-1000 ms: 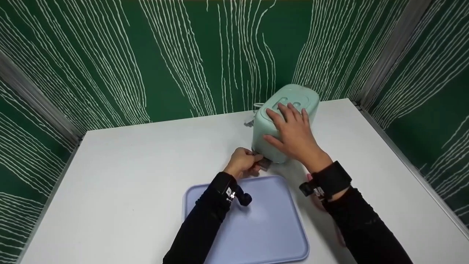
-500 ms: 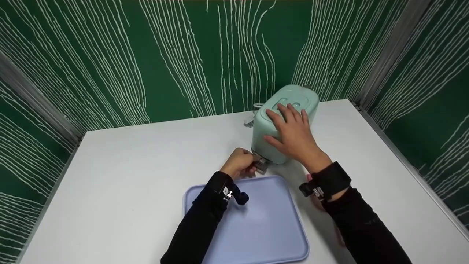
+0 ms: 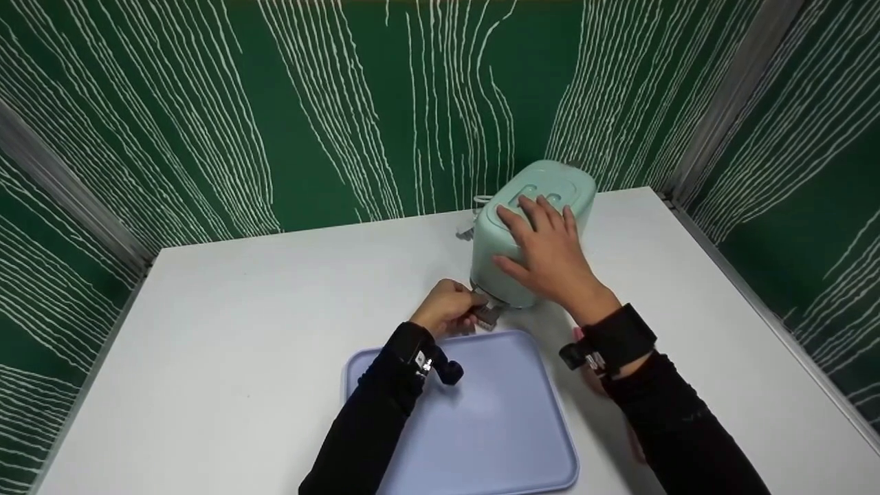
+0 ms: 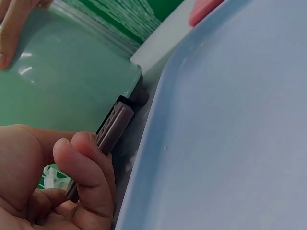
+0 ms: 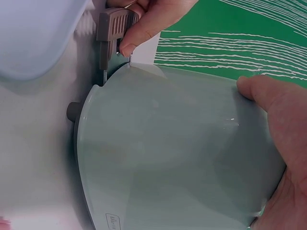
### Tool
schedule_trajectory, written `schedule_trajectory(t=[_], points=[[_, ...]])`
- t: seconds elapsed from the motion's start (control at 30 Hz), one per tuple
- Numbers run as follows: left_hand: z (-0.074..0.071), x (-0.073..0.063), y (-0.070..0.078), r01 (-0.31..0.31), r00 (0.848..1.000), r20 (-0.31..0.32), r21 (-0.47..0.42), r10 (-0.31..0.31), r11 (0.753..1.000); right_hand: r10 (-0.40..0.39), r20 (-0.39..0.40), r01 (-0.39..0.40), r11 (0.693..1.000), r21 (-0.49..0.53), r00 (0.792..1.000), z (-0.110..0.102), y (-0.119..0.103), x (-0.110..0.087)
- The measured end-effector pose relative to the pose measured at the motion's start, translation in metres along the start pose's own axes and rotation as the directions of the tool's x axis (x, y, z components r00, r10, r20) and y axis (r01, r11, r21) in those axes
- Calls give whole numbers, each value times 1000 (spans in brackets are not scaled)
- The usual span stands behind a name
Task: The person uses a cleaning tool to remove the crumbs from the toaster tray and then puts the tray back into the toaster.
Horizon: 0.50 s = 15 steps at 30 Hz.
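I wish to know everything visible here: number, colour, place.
Appliance: 1, mint green, back right
Slotted part: 1, brownish, appliance's base
Tray: 1, lavender, front centre
Cord: 1, white, beside appliance
Small piece: 1, whitish, near cord
Pink item: number unclear, pink, beside tray
Table: 1, white, centre
Walls: 3, green, around table
Posts: 2, grey, corners
Left hand: 1, bare, holding slotted part
Right hand: 1, bare, on appliance
Sleeves: 2, black, forearms
Cameras: 2, black, wrists
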<state>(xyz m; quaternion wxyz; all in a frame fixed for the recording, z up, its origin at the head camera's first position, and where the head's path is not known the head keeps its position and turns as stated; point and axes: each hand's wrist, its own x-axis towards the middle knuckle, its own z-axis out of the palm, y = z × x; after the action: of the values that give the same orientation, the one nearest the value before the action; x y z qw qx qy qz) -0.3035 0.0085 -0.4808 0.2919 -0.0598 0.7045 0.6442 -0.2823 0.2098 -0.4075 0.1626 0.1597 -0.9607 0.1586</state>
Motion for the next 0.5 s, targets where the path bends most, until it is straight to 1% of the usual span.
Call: schedule_trajectory(t=[0.13, 0.33, 0.5], points=[[-2, -1, 0, -8, 1000, 7, 23, 8, 1000, -4, -3, 4, 1000, 3, 1000, 0, 0, 0], [-6, -3, 1, -1, 1000, 27, 58, -1, 998, -1, -4, 1, 1000, 5, 1000, 0, 0, 0], [-9, -3, -1, -4, 999, 40, 120, 0, 993, 1, 3, -1, 1000, 10, 1000, 0, 0, 0]])
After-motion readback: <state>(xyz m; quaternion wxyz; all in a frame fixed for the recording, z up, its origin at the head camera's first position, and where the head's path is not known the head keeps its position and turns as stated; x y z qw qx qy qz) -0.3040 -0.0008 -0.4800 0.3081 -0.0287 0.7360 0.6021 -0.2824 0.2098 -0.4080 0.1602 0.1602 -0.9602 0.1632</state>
